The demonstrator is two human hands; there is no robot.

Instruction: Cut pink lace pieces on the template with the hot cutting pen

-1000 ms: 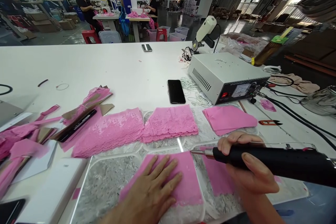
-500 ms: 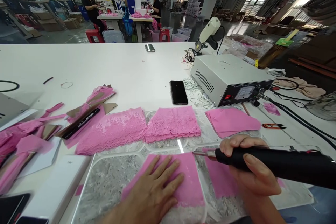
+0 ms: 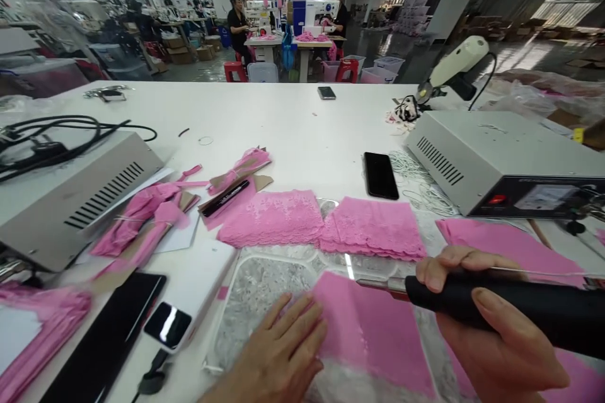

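**Right hand on the tool, tip by the far edge of the cloth; left hand flat**

Your right hand (image 3: 510, 330) is wrapped around a thick black cylindrical handheld tool (image 3: 522, 300), thumb along the near side. Its slim metal tip (image 3: 378, 284) points left, just at the far edge of the smooth, thin pink cloth panel (image 3: 373, 327); can't tell if it touches. Your left hand (image 3: 278, 349) grips nothing: fingers stretched, fingertips along the panel's left edge.

The panel lies flat, near middle, on a glossy grey marbled board (image 3: 265, 283) with rounded, clear-looking borders. Straight far edge, slightly creased face. More pink cloth shows under your right wrist.

Just beyond the panel: two pink lace stacks with scalloped near edges, left one (image 3: 274, 217) floral, right one (image 3: 373, 227) tapered at its far left corner; their inner ends meet. Far right, a smooth pink folded stack (image 3: 510, 245) sits close past your knuckles.

Room: a strip of board separates panel and lace. Left side is tight: long white box (image 3: 203, 289) along the board, vented grey metal box (image 3: 85, 201) behind. Right side has a second vented grey metal box (image 3: 501, 151). Widest stretch of white tabletop (image 3: 265, 113) is far middle, left of the black phone (image 3: 380, 175).
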